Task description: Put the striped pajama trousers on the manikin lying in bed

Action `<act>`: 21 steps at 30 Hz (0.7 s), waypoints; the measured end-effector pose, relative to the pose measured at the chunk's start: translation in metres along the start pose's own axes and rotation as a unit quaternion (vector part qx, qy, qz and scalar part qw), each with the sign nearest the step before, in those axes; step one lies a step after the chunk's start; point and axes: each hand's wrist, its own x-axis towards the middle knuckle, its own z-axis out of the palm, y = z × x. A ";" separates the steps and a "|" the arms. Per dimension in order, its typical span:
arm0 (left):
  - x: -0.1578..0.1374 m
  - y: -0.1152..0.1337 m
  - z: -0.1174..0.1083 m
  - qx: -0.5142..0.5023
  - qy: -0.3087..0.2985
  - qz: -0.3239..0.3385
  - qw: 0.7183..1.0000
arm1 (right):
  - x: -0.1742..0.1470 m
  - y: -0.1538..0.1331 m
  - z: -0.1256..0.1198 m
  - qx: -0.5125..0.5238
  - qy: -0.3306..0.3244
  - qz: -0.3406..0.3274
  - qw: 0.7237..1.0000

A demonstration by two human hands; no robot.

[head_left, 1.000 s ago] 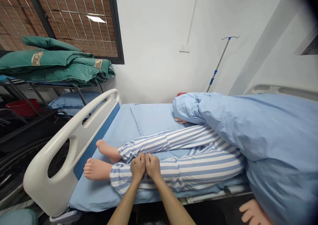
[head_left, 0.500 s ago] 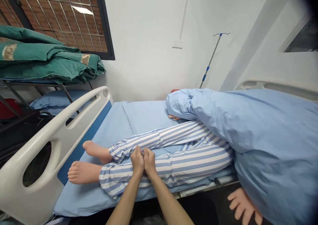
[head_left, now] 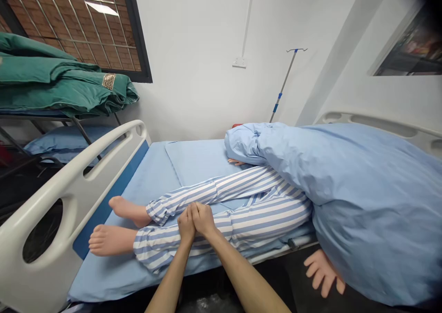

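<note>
A training manikin in blue-and-white striped trousers (head_left: 262, 216) lies along the bed with its two bare feet (head_left: 112, 240) towards the footboard. My left hand (head_left: 186, 224) is closed, resting over the nearer lower leg. Pressed against it is my right hand (head_left: 203, 217), also closed, with its knuckles up. Both hands sit at about the middle of the legs; the undersides of the fingers are hidden, so I cannot tell whether they grip anything. A blue quilt (head_left: 366, 198) is folded back over the manikin's upper body. One manikin hand (head_left: 324, 272) hangs over the near bed edge.
A white-and-blue footboard (head_left: 74, 191) rises at the left, and a headboard (head_left: 376, 119) at the far right. Behind the bed stand an IV pole (head_left: 283, 85) and the wall. Folded green quilts (head_left: 65, 85) lie on a rack below the barred window (head_left: 83, 25).
My right hand has turned and moved slightly left, closing the gap to my left hand. The whole view has shifted a little, so the scene sits further left.
</note>
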 end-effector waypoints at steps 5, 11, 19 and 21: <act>-0.003 0.002 0.000 0.021 0.013 -0.009 1.000 | -0.007 0.015 0.002 -0.047 -0.016 -0.001 0.999; 0.004 0.023 0.007 -0.048 0.026 -0.059 0.997 | -0.006 0.028 0.010 0.037 0.037 0.047 0.998; -0.004 0.048 0.026 -0.144 0.038 -0.082 0.985 | 0.000 0.036 0.003 0.215 0.115 0.121 0.962; -0.009 0.039 0.027 -0.081 0.043 -0.067 0.994 | -0.001 0.037 0.003 0.208 0.119 0.117 0.964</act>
